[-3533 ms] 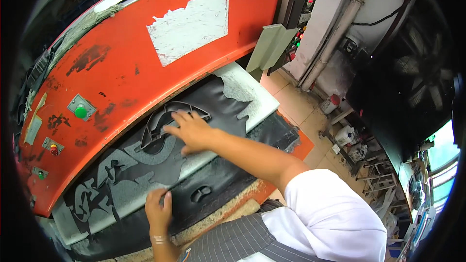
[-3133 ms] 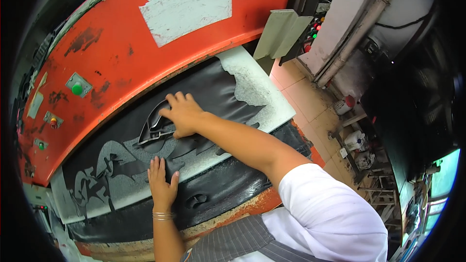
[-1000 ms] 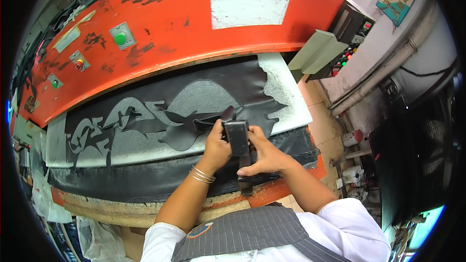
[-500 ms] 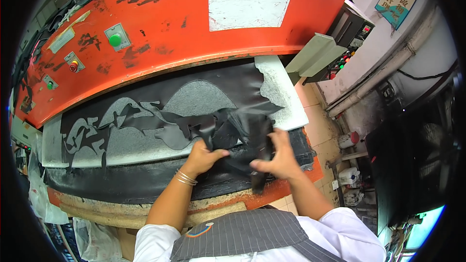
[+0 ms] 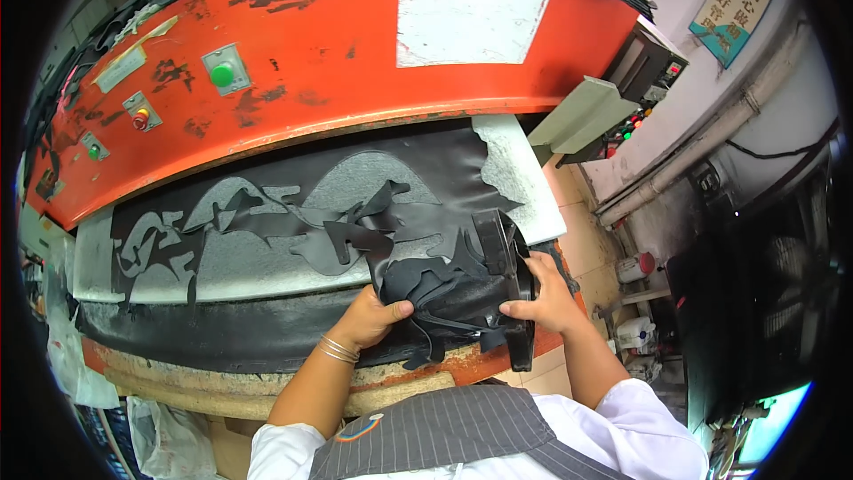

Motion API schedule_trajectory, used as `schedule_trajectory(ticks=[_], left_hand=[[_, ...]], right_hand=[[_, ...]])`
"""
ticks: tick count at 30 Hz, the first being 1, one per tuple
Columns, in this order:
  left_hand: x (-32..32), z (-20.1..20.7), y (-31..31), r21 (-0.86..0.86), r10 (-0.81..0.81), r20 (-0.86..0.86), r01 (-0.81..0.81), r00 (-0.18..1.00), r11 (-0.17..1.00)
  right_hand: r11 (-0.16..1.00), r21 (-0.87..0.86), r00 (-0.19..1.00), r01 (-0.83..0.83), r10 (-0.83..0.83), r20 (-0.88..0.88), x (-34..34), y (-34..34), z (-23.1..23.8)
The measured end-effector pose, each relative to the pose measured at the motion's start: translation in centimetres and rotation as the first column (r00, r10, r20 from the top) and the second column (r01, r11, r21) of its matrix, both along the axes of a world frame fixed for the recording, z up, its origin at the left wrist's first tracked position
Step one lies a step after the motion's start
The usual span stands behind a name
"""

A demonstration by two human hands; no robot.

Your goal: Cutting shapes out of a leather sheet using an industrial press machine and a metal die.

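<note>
Low at the front edge of the work surface, my two hands hold a black tray-like container (image 5: 519, 338) tilted between them. Loose cut pieces of black leather-like sheet (image 5: 435, 283) are heaped in it, some hanging over its near side. My left hand (image 5: 373, 318) is closed at its left side, thumb over the pieces. My right hand (image 5: 553, 298) grips the stiff right wall. Behind lies a large black sheet (image 5: 426, 147) with curved cut-outs showing grey fuzzy material, and loose strips on top. It rests on a white board (image 5: 526, 180).
Above the board stands an orange-red press (image 5: 355, 62) with a green button (image 5: 222, 75) and a red one (image 5: 140, 119). A control box (image 5: 635, 80) juts out at its right end. A wall pipe (image 5: 684, 160) runs along the right, near containers on the floor.
The container, blurred before, has come nearer to me and turned so its heaped pieces show. My right hand has moved right and down. The view has shifted slightly.
</note>
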State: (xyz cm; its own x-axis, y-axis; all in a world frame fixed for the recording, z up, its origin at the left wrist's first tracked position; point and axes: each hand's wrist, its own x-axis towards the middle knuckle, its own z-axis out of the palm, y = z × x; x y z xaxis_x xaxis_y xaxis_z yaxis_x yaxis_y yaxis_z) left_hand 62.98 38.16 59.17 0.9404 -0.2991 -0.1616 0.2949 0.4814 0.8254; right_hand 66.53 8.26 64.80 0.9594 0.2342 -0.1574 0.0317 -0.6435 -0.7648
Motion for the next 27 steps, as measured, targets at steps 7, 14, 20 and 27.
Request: schedule_trajectory(ticks=[7,14,20,27], left_hand=[[0.7,2.3,-1.1,-0.294,-0.201,-0.035,0.182,0.979,0.938],[0.8,1.4,4.7,0.028,-0.055,-0.137,0.059,0.989,0.998],[0.0,3.4,8.9,0.241,0.057,-0.066,-0.039,0.996,0.970],[-3.2,4.3,4.7,0.649,-0.170,0.073,0.083,0.983,0.756]], right_hand=[[0.963,0.259,0.989,-0.076,0.105,-0.101,-0.4,0.8,1.1],[0.945,-0.304,0.970,-0.120,0.177,0.167,-2.5,-3.6,1.4],[0.972,-0.194,0.984,0.129,-0.102,0.145,1.2,-7.8,3.6],[0.899,-0.438,0.964,0.031,0.089,0.251,11.9,5.9,0.0]])
